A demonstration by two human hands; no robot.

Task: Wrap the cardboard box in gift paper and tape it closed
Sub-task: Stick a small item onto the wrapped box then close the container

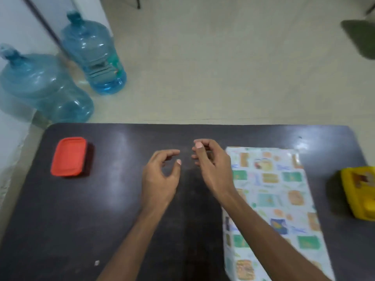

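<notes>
The box [272, 191] lies on the right half of the dark table [113, 199], covered in white gift paper with green and orange pictures. Both hands hover over the table's middle, left of the box and apart from it. My left hand [160, 175] has loosely curled fingers, with thumb and forefinger apart and nothing between them. My right hand [211, 161] has its fingers curled in, thumb tip against the forefinger; I see nothing in it. My right forearm crosses over the near part of the box. No tape is visible.
A red lidded container [70, 157] sits at the table's far left. A yellow object [359, 191] lies at the right edge. A small white scrap [97, 263] rests near the front. Two blue water jugs [95, 55] [40, 88] stand on the floor beyond the left corner.
</notes>
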